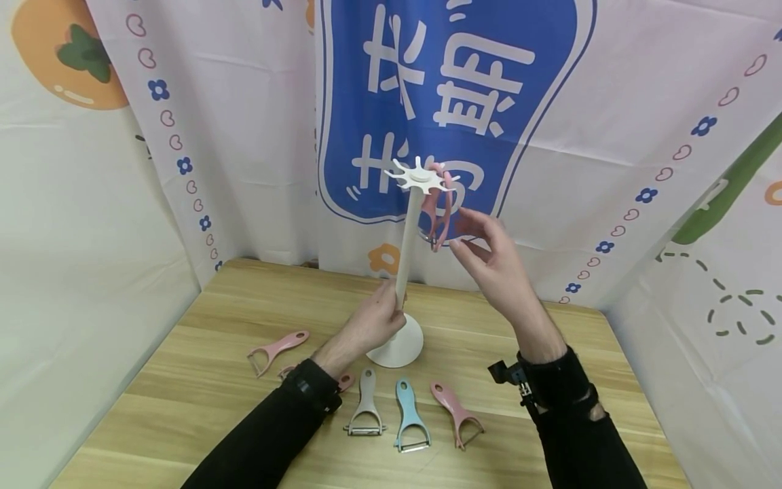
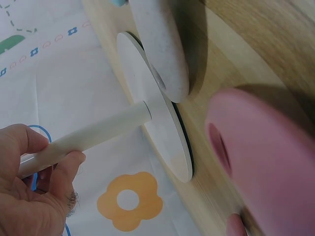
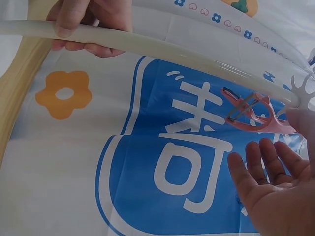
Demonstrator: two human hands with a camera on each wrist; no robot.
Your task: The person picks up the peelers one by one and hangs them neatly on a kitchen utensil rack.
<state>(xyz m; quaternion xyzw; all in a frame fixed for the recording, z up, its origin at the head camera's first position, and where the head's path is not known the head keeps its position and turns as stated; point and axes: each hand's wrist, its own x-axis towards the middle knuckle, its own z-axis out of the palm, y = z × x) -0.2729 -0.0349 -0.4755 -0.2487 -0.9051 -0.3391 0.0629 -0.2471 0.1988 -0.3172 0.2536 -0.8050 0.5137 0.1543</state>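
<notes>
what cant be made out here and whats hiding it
Head view: middle of one pink plastic peeler, behind black wristband.
Left wrist view: pale grey plastic peeler's blade, beyond top edge.
Right wrist view: some prongs of white star-shaped rack top, cut off by right edge.

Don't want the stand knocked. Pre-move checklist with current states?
1. Stand steadied: ok, left hand grips the pole.
2. Right hand free: ok, fingers curled round nothing.
3. Right fingers clear of hanging pink peeler: cannot tell, they are very near.
4. Bare prongs on stand's top: ok, several.
5. All peelers hung: not ok, blue peeler, grey peeler and pink ones lie on the table.
</notes>
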